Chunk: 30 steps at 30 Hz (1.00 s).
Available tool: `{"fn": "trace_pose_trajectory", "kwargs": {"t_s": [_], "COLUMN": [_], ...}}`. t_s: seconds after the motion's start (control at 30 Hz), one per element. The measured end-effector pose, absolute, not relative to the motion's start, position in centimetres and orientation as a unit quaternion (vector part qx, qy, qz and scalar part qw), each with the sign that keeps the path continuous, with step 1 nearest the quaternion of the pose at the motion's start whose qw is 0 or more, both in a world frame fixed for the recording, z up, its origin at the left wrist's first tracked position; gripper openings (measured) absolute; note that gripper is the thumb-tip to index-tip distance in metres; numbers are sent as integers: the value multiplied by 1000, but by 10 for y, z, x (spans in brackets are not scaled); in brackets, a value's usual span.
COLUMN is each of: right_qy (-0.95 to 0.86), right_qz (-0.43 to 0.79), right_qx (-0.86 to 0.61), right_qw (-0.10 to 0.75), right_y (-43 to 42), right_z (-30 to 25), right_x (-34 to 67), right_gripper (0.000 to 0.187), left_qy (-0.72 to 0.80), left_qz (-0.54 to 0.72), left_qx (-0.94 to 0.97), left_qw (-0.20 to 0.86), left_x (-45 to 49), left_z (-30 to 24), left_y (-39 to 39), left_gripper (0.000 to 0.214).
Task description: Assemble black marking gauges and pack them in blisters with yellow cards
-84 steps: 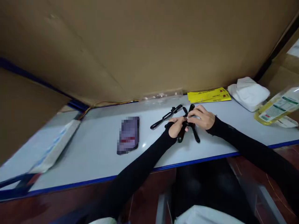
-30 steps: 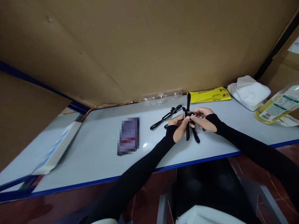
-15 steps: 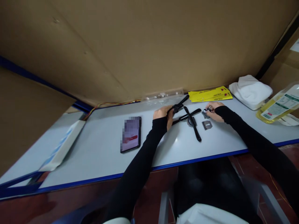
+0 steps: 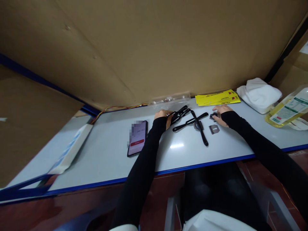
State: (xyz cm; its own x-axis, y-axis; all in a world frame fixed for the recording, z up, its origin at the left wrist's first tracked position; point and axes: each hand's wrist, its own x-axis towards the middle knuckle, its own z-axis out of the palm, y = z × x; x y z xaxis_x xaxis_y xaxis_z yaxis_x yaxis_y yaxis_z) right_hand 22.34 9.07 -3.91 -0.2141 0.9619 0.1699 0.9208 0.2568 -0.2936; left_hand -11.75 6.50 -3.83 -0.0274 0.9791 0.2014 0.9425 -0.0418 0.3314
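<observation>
My left hand (image 4: 164, 115) is closed on the left end of a black two-handled spokeshave (image 4: 181, 111), low over the table; its fingertips are partly hidden. Right of it lie a black spokeshave frame (image 4: 190, 122) and, across that, another black spokeshave (image 4: 199, 127) pointing towards the table's front edge. My right hand (image 4: 221, 112) has thumb and fingers apart around a small dark metal part (image 4: 212, 116), which appears to rest on the table. Just below this hand lies a flat grey blade (image 4: 214, 129) with a keyhole-shaped slot.
A phone (image 4: 137, 139) lies left of my left arm. Along the back are clear plastic packaging (image 4: 168, 100) and yellow printed sleeves (image 4: 218, 98). A white cloth bundle (image 4: 258, 94) and a bottle of yellow liquid (image 4: 286, 109) stand at right; a long white box (image 4: 72, 149) is at left.
My left hand has lowered the spokeshave and moved slightly left. My right hand's fingers have spread from the small metal part they were pinching.
</observation>
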Motion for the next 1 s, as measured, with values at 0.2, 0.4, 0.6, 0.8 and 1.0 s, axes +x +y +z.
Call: {"fn": "trace_pose_trajectory", "kwargs": {"t_s": [0.2, 0.4, 0.6, 0.8, 1.0], "right_qy": [-832, -854, -816, -644, -568], "right_qz": [101, 104, 151, 496, 668], "right_qx": [-495, -495, -538, -496, -371], "right_qw": [229, 124, 147, 307, 304], "right_y": [48, 25, 40, 51, 33], "right_z": [-28, -31, -25, -8, 2], "right_x": [188, 162, 170, 191, 178], "right_gripper": [59, 39, 17, 18, 32], "left_qy": [691, 631, 580, 567, 391], "left_qz": [260, 308, 391, 492, 493], "left_qx": [673, 710, 708, 588, 498], "left_qw": [27, 50, 96, 301, 597], "left_x": [-105, -73, -46, -28, -15], "left_z": [-33, -30, -28, -32, -25], "left_y": [56, 44, 27, 19, 12], "left_gripper": [31, 32, 39, 54, 63]}}
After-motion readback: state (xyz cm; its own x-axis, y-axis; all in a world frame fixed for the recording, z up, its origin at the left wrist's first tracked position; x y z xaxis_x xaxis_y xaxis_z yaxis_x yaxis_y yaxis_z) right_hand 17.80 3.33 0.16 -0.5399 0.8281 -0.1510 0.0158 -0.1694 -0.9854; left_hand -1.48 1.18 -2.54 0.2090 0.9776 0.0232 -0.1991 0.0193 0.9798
